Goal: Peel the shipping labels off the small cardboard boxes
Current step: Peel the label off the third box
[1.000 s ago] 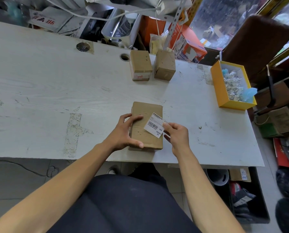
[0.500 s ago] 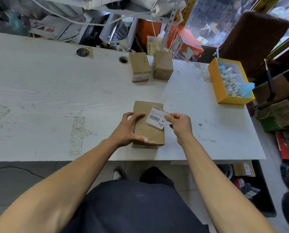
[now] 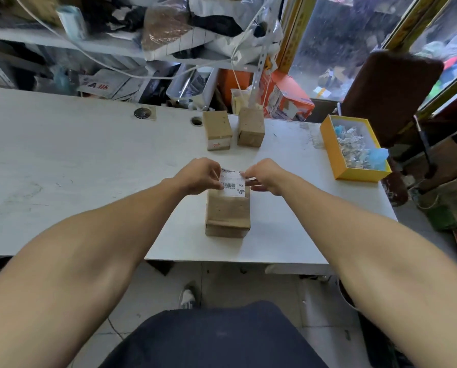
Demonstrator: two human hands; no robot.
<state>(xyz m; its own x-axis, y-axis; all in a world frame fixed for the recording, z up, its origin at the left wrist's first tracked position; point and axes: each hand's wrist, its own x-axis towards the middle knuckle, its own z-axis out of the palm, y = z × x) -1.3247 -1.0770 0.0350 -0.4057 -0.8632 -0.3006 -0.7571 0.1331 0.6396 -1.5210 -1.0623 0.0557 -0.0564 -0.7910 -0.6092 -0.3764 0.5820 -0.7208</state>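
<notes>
Both hands work at the far end of the cardboard box [image 3: 227, 212] lying near the front edge of the white surface [image 3: 89, 166]. The left hand [image 3: 199, 176] and right hand [image 3: 264, 176] each have a pinching grip on a side of the white shipping label [image 3: 232, 184].

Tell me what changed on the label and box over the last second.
The left hand let go of the cardboard box and now pinches the shipping label together with the right hand, at the box's far end. The two far boxes and yellow tray stayed put.
</notes>
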